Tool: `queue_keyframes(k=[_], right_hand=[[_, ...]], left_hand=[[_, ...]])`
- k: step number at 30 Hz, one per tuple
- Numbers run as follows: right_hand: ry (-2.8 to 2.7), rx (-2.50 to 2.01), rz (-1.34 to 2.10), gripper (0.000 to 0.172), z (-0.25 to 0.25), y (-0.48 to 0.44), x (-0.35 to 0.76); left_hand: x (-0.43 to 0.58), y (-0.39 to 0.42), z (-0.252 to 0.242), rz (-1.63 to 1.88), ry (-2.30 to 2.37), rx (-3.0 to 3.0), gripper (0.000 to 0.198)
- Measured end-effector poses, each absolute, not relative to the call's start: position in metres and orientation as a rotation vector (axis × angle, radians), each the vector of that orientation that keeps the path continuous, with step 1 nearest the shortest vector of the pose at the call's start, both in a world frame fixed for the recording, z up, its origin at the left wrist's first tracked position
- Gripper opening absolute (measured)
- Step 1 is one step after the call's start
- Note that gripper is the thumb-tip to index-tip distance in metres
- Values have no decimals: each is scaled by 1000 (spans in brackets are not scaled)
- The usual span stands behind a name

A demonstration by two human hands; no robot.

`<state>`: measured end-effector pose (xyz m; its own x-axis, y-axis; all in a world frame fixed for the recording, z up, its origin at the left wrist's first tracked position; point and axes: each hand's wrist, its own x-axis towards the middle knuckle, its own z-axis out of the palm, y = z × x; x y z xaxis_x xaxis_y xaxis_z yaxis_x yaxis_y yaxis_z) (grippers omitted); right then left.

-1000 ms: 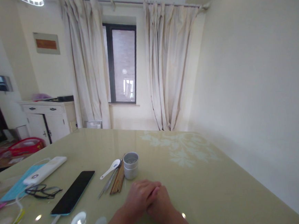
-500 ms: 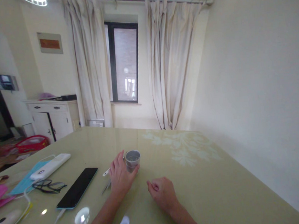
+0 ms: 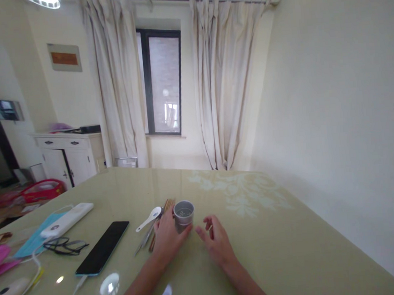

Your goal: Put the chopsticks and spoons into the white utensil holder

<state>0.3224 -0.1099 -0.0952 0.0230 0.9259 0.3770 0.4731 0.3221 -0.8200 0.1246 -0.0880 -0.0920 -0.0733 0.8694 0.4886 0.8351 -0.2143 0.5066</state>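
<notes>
A grey metal utensil holder (image 3: 184, 211), with small holes showing in its bottom, stands upright on the table. My left hand (image 3: 168, 231) is wrapped around its left and near side, thumb across the front. Just right of it, my right hand (image 3: 216, 239) hovers with curled fingers apart and nothing in them. Left of the holder lie a white spoon (image 3: 150, 218), several wooden chopsticks (image 3: 168, 206) and a thin metal utensil (image 3: 142, 242). My left hand hides part of the chopsticks.
A black phone (image 3: 102, 248) on a charging cable lies to the left. Beyond it are folded glasses (image 3: 65, 245), a white power strip (image 3: 67, 220), a blue mask (image 3: 30, 240) and a pale rounded device (image 3: 9, 294). A wall borders the table (image 3: 276, 250) on the right.
My left hand has moved the holder slightly right and nearer, uncovering the spoon and chopsticks. My right hand has risen a little toward the holder, its fingers loosening from a fist.
</notes>
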Motion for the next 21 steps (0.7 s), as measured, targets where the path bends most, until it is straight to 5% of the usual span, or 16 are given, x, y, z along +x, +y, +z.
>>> queue_keyframes(k=[4, 6, 9, 11, 17, 21], right_hand=[[-1536, -1089, 785, 100, -91, -102, 343], [-1577, -1015, 893, 112, -86, -101, 354], [-1638, -952, 1025, 101, -76, -104, 366], [-1677, -919, 1057, 86, -69, -107, 369], [-1710, -881, 1181, 78, -59, -111, 373], [-1703, -851, 1371, 80, -52, -117, 377]], left_hand=[[139, -101, -93, 1232, 1491, 2187, 74], [144, -107, -91, 1208, 1246, 2191, 73], [142, -108, -86, 1063, 1015, 2155, 71], [134, -103, -81, 1030, 1066, 2143, 50], [98, -92, -71, 749, 2231, 2312, 33], [91, -94, -73, 501, 2378, 2383, 29]])
